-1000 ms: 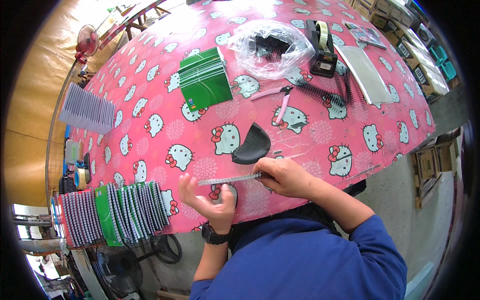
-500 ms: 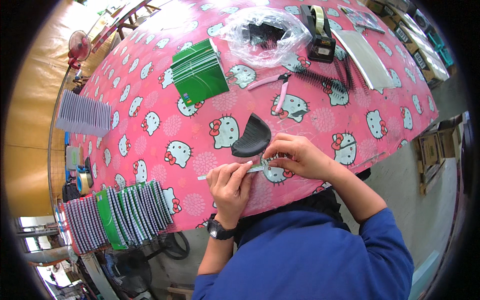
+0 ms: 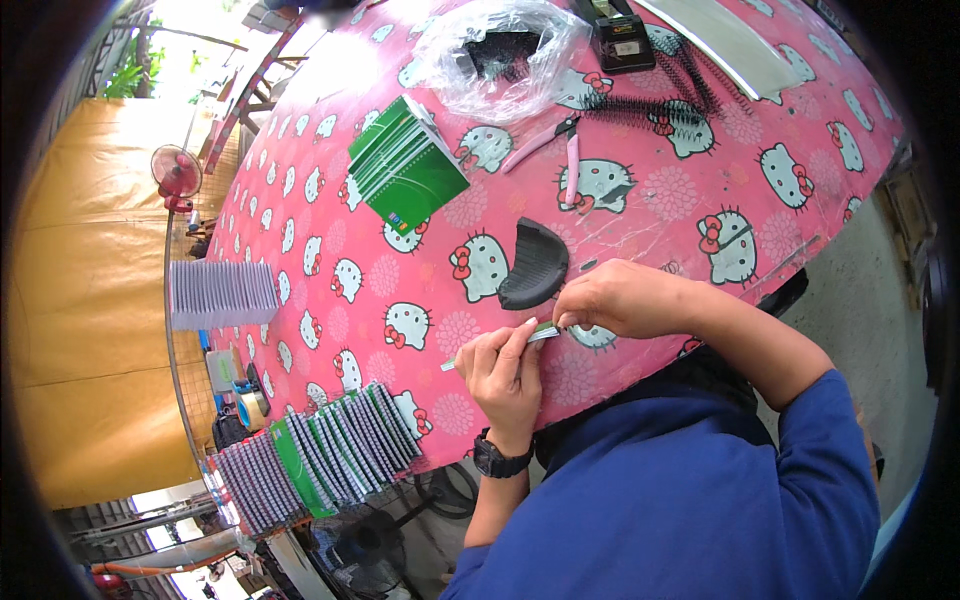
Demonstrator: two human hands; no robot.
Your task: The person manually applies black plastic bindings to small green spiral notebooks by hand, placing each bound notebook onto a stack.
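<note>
My left hand (image 3: 500, 375), with a black watch on its wrist, is closed around a thin notebook (image 3: 545, 332) held edge-on, green and white along its edge. My right hand (image 3: 612, 298) pinches at the notebook's right end. Something small and dark shows at those fingertips, but I cannot make out what it is. Just beyond the hands lies a black, ribbed, half-round piece (image 3: 535, 265) on the pink patterned tablecloth (image 3: 640, 240).
Pink-handled pliers (image 3: 572, 165) lie beyond, beside black wire spirals (image 3: 640, 112). Green notebooks (image 3: 410, 175) are stacked farther back, near a clear plastic bag (image 3: 440, 70) and a tape dispenser (image 3: 625, 45). At left stand a row of spiral notebooks (image 3: 330, 445) and a white stack (image 3: 222, 293).
The whole view has shifted and turned, moving most table items right in the picture. My right fingers are more closed at the notebook's end; my left hand keeps its hold.
</note>
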